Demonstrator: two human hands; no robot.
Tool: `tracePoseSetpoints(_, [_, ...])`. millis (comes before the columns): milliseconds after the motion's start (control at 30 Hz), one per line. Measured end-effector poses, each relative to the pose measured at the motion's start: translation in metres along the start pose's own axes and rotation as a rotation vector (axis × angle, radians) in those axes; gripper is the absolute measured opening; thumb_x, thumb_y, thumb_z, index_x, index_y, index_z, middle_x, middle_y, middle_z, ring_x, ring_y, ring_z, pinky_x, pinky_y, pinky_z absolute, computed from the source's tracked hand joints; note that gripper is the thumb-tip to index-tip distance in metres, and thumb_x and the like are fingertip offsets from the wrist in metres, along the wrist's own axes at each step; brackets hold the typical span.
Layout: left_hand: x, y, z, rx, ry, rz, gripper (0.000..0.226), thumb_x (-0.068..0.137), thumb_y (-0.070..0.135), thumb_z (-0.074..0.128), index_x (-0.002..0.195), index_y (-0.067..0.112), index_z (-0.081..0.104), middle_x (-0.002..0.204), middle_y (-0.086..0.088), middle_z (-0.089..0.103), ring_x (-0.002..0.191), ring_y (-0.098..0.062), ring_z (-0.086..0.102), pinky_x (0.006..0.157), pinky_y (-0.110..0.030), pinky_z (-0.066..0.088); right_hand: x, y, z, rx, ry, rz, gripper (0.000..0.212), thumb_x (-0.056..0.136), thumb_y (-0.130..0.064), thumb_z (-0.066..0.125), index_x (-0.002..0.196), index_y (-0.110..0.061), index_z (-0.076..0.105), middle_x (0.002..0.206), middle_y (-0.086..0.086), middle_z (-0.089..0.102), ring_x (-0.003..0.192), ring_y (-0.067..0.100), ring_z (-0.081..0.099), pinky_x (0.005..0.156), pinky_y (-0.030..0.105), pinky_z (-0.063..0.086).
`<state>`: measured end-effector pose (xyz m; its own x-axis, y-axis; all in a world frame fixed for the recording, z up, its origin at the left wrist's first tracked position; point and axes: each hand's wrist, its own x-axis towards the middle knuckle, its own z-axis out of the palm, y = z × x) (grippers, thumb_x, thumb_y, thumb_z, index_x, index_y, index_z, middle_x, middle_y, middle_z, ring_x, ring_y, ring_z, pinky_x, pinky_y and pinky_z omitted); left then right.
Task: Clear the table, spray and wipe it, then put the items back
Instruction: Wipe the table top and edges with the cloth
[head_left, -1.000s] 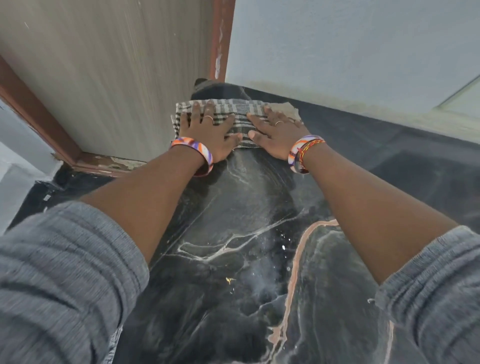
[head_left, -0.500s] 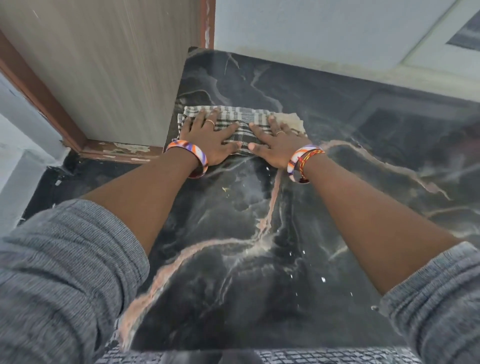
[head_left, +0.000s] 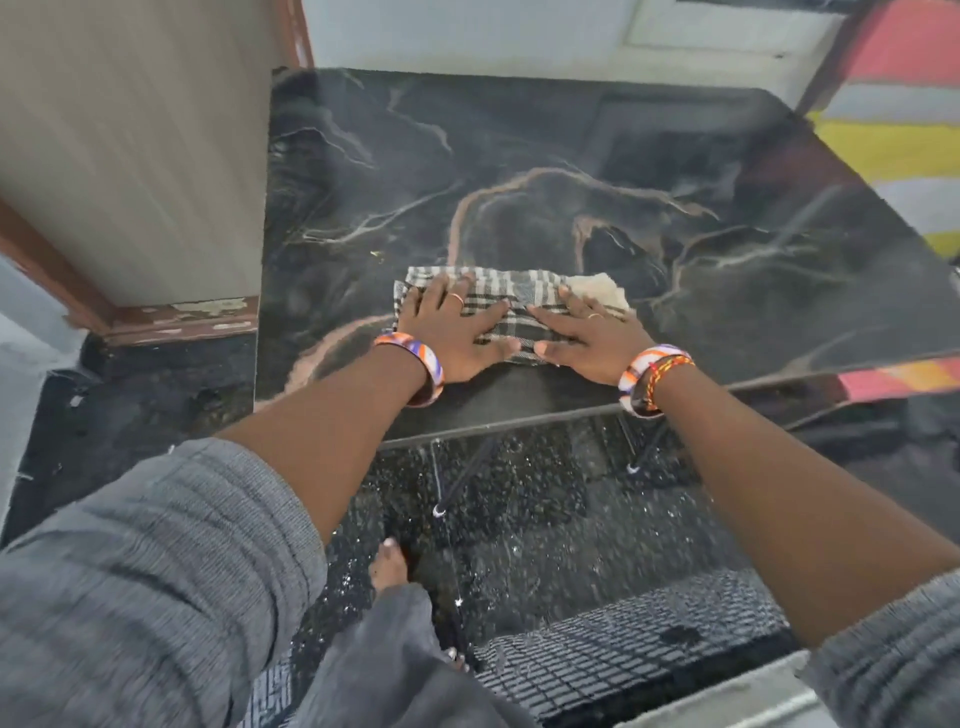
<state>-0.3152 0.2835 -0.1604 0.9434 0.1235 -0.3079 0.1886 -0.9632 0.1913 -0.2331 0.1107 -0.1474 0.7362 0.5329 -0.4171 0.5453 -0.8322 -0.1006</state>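
A folded checked cloth (head_left: 511, 293) lies on the black marble-patterned table top (head_left: 571, 171), near its front edge. My left hand (head_left: 454, 332) presses flat on the cloth's left part, fingers spread and straight. My right hand (head_left: 584, 338) presses flat on its right part, also with straight fingers. A pale corner of the cloth (head_left: 597, 291) sticks out beyond my right hand. The rest of the table top in view is bare and shiny.
A wooden door panel (head_left: 130, 156) and its frame stand against the table's left edge. A white wall runs behind the table. A striped coloured rug or cloth (head_left: 898, 119) shows at the right. My bare foot (head_left: 387, 564) stands on the dark speckled floor below the front edge.
Both hands have dragged the cloth from the far left corner back toward the table's front edge. The view has pulled back, so the front edge and the floor now show.
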Motion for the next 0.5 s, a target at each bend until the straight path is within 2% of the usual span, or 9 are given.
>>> tracePoseSetpoints(100, [-0.01, 0.024, 0.009, -0.008, -0.041, 0.072, 0.061, 0.086, 0.069, 0.019, 0.142, 0.049, 0.007, 0.159, 0.002, -0.009, 0.146, -0.028, -0.012, 0.117, -0.049, -0.007, -0.033, 0.013, 0.016, 0.074, 0.065, 0.133, 0.053, 0.09, -0.061, 0.033, 0.14, -0.054, 0.015, 0.158, -0.015, -0.002, 0.147, 0.016, 0.001, 0.115, 0.057, 0.002])
tracePoseSetpoints(200, [-0.017, 0.028, 0.012, -0.036, -0.037, 0.122, 0.05, 0.093, 0.058, 0.013, 0.142, 0.05, 0.01, 0.16, 0.004, -0.007, 0.147, -0.025, -0.011, 0.118, -0.048, -0.007, -0.054, -0.001, 0.032, 0.121, 0.182, 0.222, 0.052, 0.093, -0.056, 0.03, 0.143, -0.047, 0.018, 0.159, -0.008, 0.005, 0.146, 0.021, 0.008, 0.117, 0.052, 0.009])
tracePoseSetpoints(300, [-0.026, 0.013, 0.012, -0.023, -0.032, 0.188, 0.047, 0.095, 0.054, 0.014, 0.142, 0.048, 0.015, 0.159, 0.007, -0.004, 0.147, -0.021, -0.009, 0.119, -0.046, -0.005, -0.066, -0.032, 0.046, 0.125, 0.304, 0.287, 0.051, 0.095, -0.051, 0.03, 0.144, -0.038, 0.024, 0.158, -0.001, 0.016, 0.143, 0.028, 0.019, 0.115, 0.049, 0.021])
tracePoseSetpoints(433, [-0.043, -0.017, 0.009, 0.009, -0.102, 0.263, 0.058, 0.088, 0.065, 0.019, 0.143, 0.046, 0.015, 0.159, 0.008, -0.006, 0.147, -0.018, -0.01, 0.12, -0.046, -0.007, -0.078, -0.087, 0.059, 0.25, 0.408, 0.364, 0.048, 0.096, -0.037, 0.037, 0.143, -0.025, 0.034, 0.154, 0.007, 0.026, 0.139, 0.031, 0.027, 0.106, 0.043, 0.035])
tracePoseSetpoints(500, [-0.053, -0.04, 0.007, 0.037, -0.118, 0.298, 0.073, 0.079, 0.076, 0.024, 0.143, 0.044, 0.013, 0.159, 0.007, -0.007, 0.147, -0.017, -0.01, 0.119, -0.045, -0.008, -0.081, -0.123, 0.064, 0.273, 0.424, 0.383, 0.048, 0.097, -0.031, 0.036, 0.143, -0.02, 0.032, 0.154, 0.008, 0.026, 0.139, 0.031, 0.027, 0.103, 0.042, 0.038])
